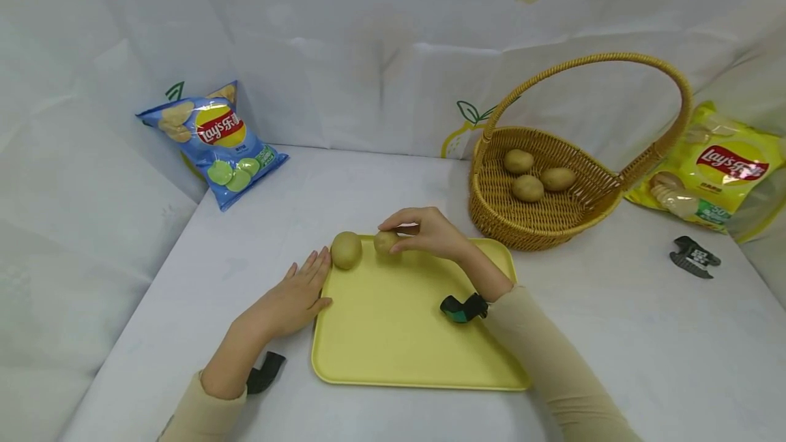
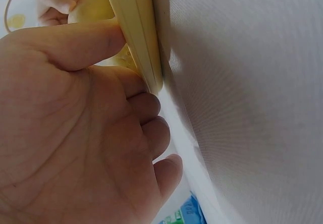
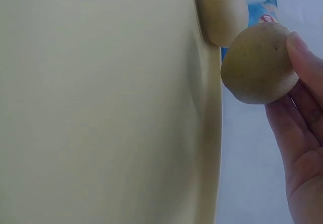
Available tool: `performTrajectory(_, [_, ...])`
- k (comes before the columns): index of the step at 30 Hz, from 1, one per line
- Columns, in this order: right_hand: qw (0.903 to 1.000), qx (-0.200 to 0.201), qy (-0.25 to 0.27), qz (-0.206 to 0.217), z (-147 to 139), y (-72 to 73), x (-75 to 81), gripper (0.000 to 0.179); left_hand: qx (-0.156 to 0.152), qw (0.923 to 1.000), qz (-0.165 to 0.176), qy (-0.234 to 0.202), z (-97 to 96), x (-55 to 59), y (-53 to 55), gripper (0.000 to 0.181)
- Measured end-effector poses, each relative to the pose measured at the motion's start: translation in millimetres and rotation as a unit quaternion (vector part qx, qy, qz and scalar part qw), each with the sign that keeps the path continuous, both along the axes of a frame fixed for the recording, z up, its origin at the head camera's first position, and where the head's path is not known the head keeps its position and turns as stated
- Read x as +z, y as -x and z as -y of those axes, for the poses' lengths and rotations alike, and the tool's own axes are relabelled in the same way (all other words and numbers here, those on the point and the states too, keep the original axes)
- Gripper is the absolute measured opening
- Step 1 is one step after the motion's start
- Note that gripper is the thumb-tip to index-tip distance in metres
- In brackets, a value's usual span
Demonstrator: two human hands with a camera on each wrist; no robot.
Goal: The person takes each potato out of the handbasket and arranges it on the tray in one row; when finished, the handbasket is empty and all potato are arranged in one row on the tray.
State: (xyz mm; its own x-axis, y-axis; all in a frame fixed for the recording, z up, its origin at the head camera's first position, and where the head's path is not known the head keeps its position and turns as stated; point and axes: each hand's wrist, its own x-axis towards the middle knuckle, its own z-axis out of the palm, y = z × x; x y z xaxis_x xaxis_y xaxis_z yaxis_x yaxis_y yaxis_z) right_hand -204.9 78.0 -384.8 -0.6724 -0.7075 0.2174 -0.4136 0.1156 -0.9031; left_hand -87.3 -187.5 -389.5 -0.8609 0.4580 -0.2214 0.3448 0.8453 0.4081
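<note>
My right hand (image 1: 432, 234) pinches a potato (image 1: 385, 243) between thumb and fingers over the far edge of a yellow tray (image 1: 411, 340). The right wrist view has this roundish tan potato (image 3: 258, 65) large, close by the tray's rim. A second potato (image 1: 346, 250) sits in the tray's far left corner. Beside it, my left hand (image 1: 295, 305) lies along the left rim, fingers extended toward that corner. In the left wrist view the thumb (image 2: 96, 40) touches the tray's rim (image 2: 137, 27), with the other fingers bent slightly beneath.
A wicker basket (image 1: 546, 224) with a tall handle stands behind the tray at right, holding three potatoes (image 1: 528, 188). A blue chip bag (image 1: 221, 138) leans at the back left. At far right are a yellow chip bag (image 1: 724, 169) and a small black device (image 1: 694, 256).
</note>
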Motion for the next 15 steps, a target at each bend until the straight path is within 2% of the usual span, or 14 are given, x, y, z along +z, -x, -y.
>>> performTrajectory(7, [0.9999, 0.003, -0.012, -0.007, 10, 2.5, -8.0, 0.035, -0.001, 1.0000, 0.002, 0.004, -0.7, -0.6, 1.3, 0.066])
performTrajectory(15, [0.9994, 0.014, -0.028, -0.016, 18, 3.1, -10.0, 0.036, -0.003, 1.0000, 0.000, 0.005, -1.2, -0.7, 2.3, 0.066])
